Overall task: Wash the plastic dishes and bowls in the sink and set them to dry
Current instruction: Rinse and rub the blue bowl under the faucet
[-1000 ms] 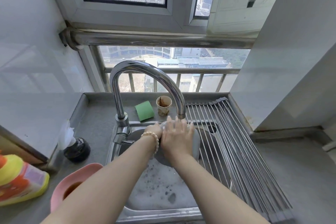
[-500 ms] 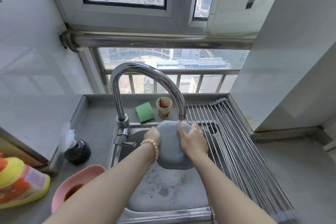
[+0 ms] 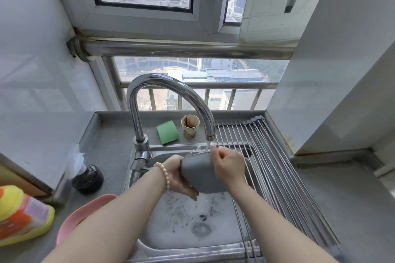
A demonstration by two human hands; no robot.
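A grey plastic dish [image 3: 199,174] is held tilted over the sink [image 3: 192,247], its far edge under the water running from the tap [image 3: 171,87]. My left hand [image 3: 181,177], with a bead bracelet at the wrist, supports the dish from the left and below. My right hand [image 3: 229,165] grips its right edge, fingers curled over the rim near the water stream. Foamy water fills the sink basin below. A pink plastic dish [image 3: 83,213] with brown residue sits on the counter at the sink's left.
A roll-up metal drying rack [image 3: 277,177] covers the sink's right side. Behind the tap lie a green sponge [image 3: 167,132] and a stained paper cup [image 3: 190,126]. A dark bottle [image 3: 87,177] and a yellow-orange detergent bottle [image 3: 21,215] stand at the left.
My right hand slid from the dish's back to its right edge. The dish was turned and tilted up under the tap stream.
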